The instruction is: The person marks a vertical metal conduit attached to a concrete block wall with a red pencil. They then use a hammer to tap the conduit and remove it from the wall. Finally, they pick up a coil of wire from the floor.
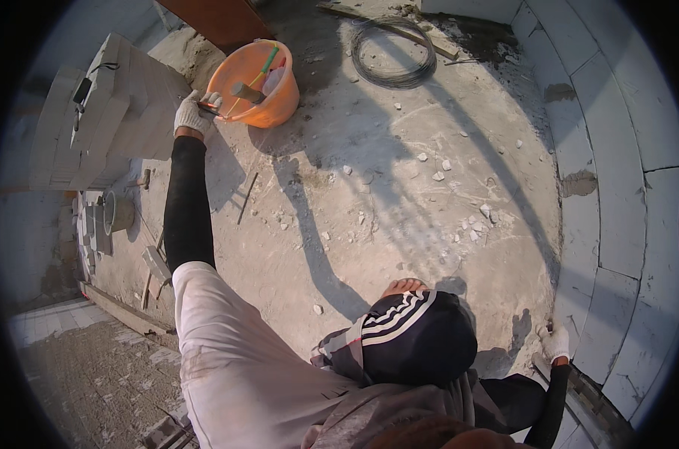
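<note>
My left hand [193, 114], in a whitish knitted glove, reaches out to the near left rim of an orange bucket [281, 109]. Its fingers are closed on a thin dark-and-red tool [209, 109] whose kind I cannot make out. Inside the bucket are a mallet [247, 93] with a grey cylindrical head, a green-and-yellow stick [268, 61] and a pale bag-like thing. My right hand [555, 343], gloved too, is low on the right beside the pale block wall [616, 179]. Its fingers are too small and unclear to read.
Pale blocks [122, 105] are stacked at the left, with a small bucket [119, 212] nearer. A wire coil [393, 84] lies on the dusty concrete floor farther off. Rubble bits [480, 224] and a thin bar [247, 197] are scattered about. A plank [122, 308] edges the lower left.
</note>
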`<state>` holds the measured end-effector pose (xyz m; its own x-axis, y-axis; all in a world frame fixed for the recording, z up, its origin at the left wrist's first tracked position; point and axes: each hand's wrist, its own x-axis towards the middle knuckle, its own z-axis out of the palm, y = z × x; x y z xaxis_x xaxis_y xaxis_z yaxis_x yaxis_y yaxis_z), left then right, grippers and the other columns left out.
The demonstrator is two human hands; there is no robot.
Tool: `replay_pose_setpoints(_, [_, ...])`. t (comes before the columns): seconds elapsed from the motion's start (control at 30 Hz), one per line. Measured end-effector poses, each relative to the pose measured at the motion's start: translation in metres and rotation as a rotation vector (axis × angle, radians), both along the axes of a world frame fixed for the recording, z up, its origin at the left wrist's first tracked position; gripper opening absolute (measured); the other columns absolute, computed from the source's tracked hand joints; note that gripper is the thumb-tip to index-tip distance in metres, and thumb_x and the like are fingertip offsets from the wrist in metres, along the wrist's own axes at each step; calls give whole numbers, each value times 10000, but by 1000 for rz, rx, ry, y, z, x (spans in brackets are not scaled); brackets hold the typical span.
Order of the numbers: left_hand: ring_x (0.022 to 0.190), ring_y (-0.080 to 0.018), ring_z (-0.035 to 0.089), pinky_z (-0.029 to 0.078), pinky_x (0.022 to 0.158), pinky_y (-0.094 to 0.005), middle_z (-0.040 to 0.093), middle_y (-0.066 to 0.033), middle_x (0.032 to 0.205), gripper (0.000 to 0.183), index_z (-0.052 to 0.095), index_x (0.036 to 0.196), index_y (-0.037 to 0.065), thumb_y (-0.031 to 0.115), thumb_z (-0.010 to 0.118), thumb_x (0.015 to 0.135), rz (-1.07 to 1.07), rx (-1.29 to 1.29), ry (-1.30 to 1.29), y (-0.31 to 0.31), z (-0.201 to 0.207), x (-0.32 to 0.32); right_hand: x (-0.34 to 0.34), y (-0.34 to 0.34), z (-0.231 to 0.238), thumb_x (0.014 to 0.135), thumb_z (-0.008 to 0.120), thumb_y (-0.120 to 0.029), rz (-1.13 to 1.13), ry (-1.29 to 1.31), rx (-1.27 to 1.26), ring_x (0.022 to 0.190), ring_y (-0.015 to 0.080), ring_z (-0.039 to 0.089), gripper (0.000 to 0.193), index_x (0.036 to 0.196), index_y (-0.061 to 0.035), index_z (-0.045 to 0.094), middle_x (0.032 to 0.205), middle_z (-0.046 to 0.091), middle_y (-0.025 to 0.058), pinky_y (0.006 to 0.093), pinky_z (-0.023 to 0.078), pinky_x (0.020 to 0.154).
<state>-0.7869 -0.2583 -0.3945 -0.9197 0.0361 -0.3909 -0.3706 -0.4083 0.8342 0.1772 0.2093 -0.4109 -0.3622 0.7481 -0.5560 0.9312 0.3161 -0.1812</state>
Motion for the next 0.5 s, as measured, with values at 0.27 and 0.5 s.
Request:
replay_pose_setpoints(0.27, [1221, -371, 635, 493, 994, -438, 632, -295, 1332, 917, 499, 1414, -156, 645, 566, 972, 4, -1035, 348, 45, -75, 53, -9, -31, 44, 897, 762, -304, -99, -37, -5, 847, 349, 735, 472, 1294, -84, 630, 984, 733, 205, 426, 576, 778])
replay_pose_setpoints(0.5, [1518, -370, 387, 332, 1221, -392, 374, -268, 1642, 855, 294, 1608, -59, 526, 554, 1042, -852, -1025, 326, 78, -130, 396, -108, -116, 157, 873, 766, -202, -12, 459, -106, 905, 317, 698, 532, 1361, -65, 604, 1072, 714, 176, 389, 558, 810])
